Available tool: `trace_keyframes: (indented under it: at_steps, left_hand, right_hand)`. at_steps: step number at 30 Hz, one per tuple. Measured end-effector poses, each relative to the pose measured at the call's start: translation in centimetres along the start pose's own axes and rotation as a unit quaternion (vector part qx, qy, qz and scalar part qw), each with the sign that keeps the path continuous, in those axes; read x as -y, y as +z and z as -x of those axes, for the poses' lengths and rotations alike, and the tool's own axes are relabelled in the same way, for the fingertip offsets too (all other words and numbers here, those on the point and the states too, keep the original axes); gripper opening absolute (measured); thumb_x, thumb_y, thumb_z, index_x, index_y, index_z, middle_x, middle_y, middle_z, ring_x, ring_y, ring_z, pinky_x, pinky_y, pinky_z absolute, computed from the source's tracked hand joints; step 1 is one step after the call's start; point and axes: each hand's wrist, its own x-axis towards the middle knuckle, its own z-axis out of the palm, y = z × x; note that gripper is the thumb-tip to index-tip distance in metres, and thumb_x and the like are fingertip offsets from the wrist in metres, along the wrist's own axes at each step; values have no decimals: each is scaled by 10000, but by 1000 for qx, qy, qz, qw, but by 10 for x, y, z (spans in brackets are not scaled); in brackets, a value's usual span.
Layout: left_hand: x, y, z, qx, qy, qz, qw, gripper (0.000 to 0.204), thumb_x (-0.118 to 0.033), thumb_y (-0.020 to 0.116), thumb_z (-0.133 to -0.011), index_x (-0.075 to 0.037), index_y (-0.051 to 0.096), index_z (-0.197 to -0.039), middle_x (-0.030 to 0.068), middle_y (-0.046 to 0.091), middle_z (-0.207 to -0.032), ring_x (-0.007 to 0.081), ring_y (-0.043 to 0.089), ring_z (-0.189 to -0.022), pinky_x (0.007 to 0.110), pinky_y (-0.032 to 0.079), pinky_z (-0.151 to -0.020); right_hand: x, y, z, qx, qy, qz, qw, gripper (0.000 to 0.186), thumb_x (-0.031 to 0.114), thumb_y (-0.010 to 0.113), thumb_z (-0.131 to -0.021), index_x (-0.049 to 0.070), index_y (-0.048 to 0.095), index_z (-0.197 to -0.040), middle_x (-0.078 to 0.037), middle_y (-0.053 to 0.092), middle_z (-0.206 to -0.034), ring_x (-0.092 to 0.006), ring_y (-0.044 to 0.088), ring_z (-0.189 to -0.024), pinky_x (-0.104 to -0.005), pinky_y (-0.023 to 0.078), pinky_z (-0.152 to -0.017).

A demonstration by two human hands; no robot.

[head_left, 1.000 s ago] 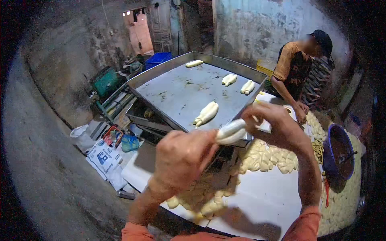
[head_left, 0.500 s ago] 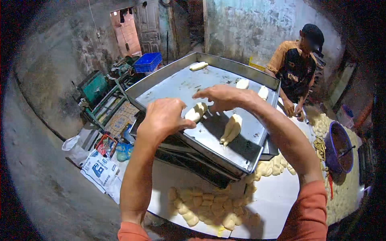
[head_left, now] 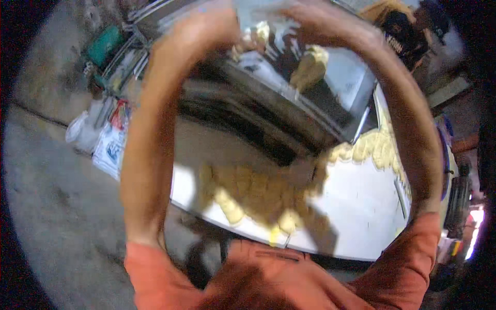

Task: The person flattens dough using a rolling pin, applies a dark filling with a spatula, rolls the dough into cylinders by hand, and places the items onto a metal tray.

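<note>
Both of my arms reach up over a metal tray (head_left: 356, 77) at the top of the view. My left hand (head_left: 209, 26) is over the tray's near side, its fingers smeared by motion. Across from it, my right hand (head_left: 310, 23) is blurred too, above the tray. Between the hands a small pale dough piece (head_left: 262, 32) shows; whether either hand touches it I cannot tell. A longer shaped dough piece (head_left: 310, 67) lies on the tray, nearer the right forearm. The tray's far part is cut off by the frame edge.
Several dough lumps (head_left: 230, 206) lie on the white table (head_left: 356, 201) below the stacked trays, partly in shadow. More dough (head_left: 372, 147) runs along the right. A co-worker (head_left: 400, 36) is at the upper right. A printed white sack (head_left: 109, 150) and green machine (head_left: 106, 44) are left.
The view has tipped downward, so the tray and hands appear higher and my orange shirt shows below. Both hands remain over the tray, now blurred.
</note>
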Motion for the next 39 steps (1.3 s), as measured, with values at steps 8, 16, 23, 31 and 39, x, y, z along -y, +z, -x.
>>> trace_keyframes:
  at_steps: [8, 16, 23, 31, 39]
  left_hand:
    - [18, 51, 171, -480, 78, 227, 843, 350, -317, 712, -980, -32, 717, -1182, 135, 758, -1064, 192, 725, -915, 312, 615, -749]
    - [-2, 192, 302, -338, -225, 300, 863, 305, -159, 780, -918, -13, 750, -1185, 109, 751, -1130, 160, 674, -1057, 314, 515, -953]
    - [-54, 236, 332, -202, -224, 320, 898, 319, -179, 739, -952, -20, 722, -1229, 100, 742, -1147, 175, 673, -1062, 326, 516, -950]
    - [-88, 241, 356, -211, -252, 276, 903, 316, -173, 738, -953, -19, 725, -1229, 131, 737, -1166, 209, 675, -1060, 363, 527, -930]
    - [-135, 275, 337, -108, -216, 325, 914, 370, -253, 695, -998, -29, 700, -1293, 147, 719, -1223, 234, 657, -1154, 403, 532, -957]
  right_hand:
    - [148, 108, 300, -287, -64, -92, 951, 443, 217, 798, -826, 107, 668, -1234, -116, 720, -1015, -296, 685, -905, -455, 551, -798]
    - [229, 311, 375, -119, -163, -111, 973, 501, 411, 723, -896, 107, 643, -1287, -50, 657, -1280, -228, 598, -1208, -466, 466, -1038]
    - [254, 352, 377, -129, -193, -65, 971, 585, 483, 598, -954, 65, 580, -1363, -71, 534, -1470, -260, 458, -1403, -585, 335, -1174]
    - [142, 350, 521, -248, 73, -105, 960, 485, 321, 686, -934, 22, 590, -1303, -162, 635, -1272, -348, 514, -1348, -618, 305, -1153]
    - [164, 383, 531, -123, 282, -199, 930, 1029, 742, 501, -917, -14, 294, -1584, -224, 237, -1672, -335, 185, -1570, -621, 110, -1242]
